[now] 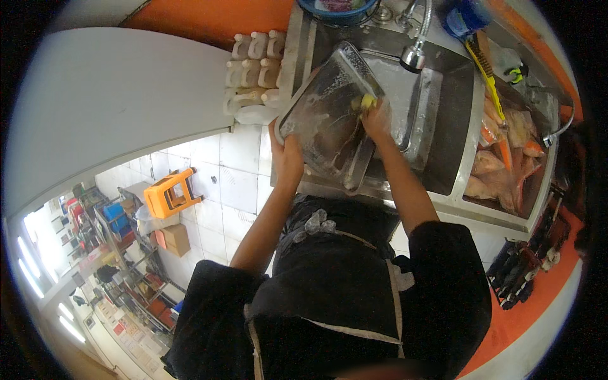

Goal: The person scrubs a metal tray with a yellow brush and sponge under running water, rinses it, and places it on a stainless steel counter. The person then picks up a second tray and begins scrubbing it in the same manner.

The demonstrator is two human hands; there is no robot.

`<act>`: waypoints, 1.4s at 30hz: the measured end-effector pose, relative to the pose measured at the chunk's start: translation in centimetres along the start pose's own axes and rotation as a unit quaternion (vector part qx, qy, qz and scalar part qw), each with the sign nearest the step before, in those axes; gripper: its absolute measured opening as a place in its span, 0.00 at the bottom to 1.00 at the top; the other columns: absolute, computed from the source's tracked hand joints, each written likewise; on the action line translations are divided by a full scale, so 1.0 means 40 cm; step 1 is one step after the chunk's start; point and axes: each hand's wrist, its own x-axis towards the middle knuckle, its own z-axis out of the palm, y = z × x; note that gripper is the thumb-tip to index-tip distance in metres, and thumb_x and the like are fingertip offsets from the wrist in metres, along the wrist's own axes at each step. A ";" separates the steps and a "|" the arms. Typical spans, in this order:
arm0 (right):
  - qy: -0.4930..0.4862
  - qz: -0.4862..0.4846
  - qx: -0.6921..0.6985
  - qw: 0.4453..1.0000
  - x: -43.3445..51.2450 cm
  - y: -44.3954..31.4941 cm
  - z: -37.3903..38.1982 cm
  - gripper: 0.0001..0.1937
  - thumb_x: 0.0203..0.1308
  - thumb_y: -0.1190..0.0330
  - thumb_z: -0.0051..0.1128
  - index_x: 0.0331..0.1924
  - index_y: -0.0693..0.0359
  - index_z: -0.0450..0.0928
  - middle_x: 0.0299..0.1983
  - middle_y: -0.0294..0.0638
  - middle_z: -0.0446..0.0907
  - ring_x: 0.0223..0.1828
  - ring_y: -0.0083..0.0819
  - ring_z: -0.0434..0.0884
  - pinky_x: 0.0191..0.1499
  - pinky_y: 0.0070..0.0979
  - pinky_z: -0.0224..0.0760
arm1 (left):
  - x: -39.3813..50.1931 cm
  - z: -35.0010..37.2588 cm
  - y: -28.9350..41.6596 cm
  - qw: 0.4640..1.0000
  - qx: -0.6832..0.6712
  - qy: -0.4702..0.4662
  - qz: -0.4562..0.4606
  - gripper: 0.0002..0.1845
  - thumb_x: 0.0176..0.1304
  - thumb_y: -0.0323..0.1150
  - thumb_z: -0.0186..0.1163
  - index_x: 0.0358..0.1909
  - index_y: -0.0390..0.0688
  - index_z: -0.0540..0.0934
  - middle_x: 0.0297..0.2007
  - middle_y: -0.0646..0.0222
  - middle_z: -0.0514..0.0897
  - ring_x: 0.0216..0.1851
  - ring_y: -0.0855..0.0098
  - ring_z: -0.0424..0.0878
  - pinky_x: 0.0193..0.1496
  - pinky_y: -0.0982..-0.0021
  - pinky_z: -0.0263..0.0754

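My left hand (287, 154) grips the near left edge of a clear, wet plastic tub (318, 118), which is tilted over the sink (449, 142). In my right hand (375, 116) is a yellow sponge (368, 101), pressed to the tub's right side and slightly blurred. Soap suds and droplets cover parts of the tub. Behind it, a metal tray (392, 78) with whitish, soapy water lies in the basin. Above the tray hangs a metal spray faucet head (412, 59).
A second basin at right holds bagged food (506, 166). A yellow-handled brush (489, 80) lies over its back edge. A blue basin (339, 12) stands behind the sink. Plastic jugs (259, 66) are lined up at left. An orange stool (173, 192) is on the tiled floor.
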 end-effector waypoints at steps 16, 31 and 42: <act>-0.068 0.008 0.402 0.913 -0.023 -0.265 -0.266 0.20 0.63 0.61 0.58 0.54 0.66 0.76 0.46 0.58 0.81 0.46 0.47 0.83 0.47 0.39 0.75 | 0.009 0.206 -0.118 0.992 0.109 0.001 -0.057 0.25 0.67 0.35 0.45 0.64 0.36 0.62 0.54 0.44 0.75 0.55 0.49 0.74 0.60 0.60 0.66; -0.316 -0.080 0.244 0.913 -0.087 -0.211 -0.470 0.23 0.61 0.60 0.60 0.54 0.68 0.74 0.43 0.55 0.79 0.47 0.51 0.79 0.51 0.41 0.71 | 0.095 0.221 -0.117 0.985 -0.010 0.139 -0.098 0.26 0.74 0.50 0.44 0.57 0.35 0.63 0.54 0.42 0.74 0.56 0.47 0.74 0.57 0.55 0.66; -0.247 -0.240 0.176 0.922 -0.188 -0.133 -0.444 0.21 0.56 0.54 0.64 0.41 0.66 0.81 0.44 0.51 0.80 0.44 0.52 0.78 0.51 0.44 0.73 | 0.234 0.184 -0.173 0.988 0.142 0.045 -0.044 0.31 0.67 0.48 0.53 0.60 0.32 0.63 0.52 0.37 0.77 0.55 0.42 0.76 0.59 0.55 0.68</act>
